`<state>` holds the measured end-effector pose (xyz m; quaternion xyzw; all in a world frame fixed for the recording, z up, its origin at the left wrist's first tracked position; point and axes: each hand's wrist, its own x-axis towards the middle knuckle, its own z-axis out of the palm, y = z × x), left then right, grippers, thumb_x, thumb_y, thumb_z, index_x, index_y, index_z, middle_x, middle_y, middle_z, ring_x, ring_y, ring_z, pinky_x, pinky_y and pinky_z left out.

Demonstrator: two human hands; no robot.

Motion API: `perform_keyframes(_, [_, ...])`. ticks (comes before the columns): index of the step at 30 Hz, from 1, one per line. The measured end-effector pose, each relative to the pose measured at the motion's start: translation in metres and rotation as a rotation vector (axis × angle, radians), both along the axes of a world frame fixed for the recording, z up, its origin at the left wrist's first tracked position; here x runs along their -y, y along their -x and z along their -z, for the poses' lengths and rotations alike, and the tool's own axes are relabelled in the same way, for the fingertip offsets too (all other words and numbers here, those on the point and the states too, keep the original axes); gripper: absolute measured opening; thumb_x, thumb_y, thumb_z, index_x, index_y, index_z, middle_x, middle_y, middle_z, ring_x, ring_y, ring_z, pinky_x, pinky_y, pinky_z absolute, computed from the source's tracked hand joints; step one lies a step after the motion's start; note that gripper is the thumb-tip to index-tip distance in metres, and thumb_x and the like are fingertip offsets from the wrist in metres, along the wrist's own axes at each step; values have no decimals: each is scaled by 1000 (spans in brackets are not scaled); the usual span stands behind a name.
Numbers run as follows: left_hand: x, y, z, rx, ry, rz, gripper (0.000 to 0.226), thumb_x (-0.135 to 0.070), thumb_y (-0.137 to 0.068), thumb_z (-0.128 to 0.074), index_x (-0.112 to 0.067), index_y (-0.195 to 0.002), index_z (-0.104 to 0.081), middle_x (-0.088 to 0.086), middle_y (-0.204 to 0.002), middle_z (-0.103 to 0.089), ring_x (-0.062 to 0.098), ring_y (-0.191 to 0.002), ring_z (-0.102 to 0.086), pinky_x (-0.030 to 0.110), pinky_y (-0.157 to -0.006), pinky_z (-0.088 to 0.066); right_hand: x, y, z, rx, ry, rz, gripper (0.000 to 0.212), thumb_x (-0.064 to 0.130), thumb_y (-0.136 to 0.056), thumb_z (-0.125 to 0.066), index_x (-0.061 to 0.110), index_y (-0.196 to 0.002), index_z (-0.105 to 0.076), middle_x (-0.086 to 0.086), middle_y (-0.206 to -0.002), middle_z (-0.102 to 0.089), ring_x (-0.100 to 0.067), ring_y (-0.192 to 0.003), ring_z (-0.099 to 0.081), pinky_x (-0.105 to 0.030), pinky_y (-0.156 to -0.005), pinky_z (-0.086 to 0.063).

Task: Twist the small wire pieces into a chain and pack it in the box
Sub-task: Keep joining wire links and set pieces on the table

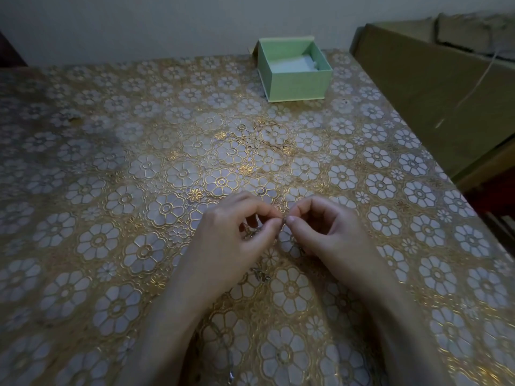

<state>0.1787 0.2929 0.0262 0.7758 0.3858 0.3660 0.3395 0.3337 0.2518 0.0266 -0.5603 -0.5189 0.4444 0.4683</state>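
Thin metal wire pieces (260, 274) lie on the gold floral tablecloth (111, 190) between the wrists. Above them, left hand (231, 232) and right hand (328, 229) pinch a small wire link (283, 220) between fingertips. Far back, an open square green box (295, 79) holds a pale pad.

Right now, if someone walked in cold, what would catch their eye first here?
Probably the two hands meeting low in the middle, left hand and right hand pinching a small wire piece between their fingertips. Next, the open pale green box at the table's far edge, bright against the gold floral tablecloth.
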Motion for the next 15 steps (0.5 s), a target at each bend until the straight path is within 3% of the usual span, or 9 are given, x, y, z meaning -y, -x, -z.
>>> perform_keyframes(3, [0, 1, 0, -19, -16, -1, 17, -34, -78, -57, -22, -79, -69, -9, -75, -63, 8, -71, -57, 16, -64, -44, 0, 1, 1, 50, -10, 9, 9, 25, -75, -60, 17, -71, -60, 10, -55, -51, -5, -52, -43, -20, -48, -35])
perform_keyframes(15, [1, -3, 6, -116, -48, -58, 16, -33, -74, -51, -20, -75, -62, -13, -72, -56, -1, -69, -50, 10, -64, -36, -2, 3, 5, 123, -43, 0, 7, 24, -74, -59, 18, -71, -59, 9, -57, -52, -9, -53, -45, -26, -51, -36])
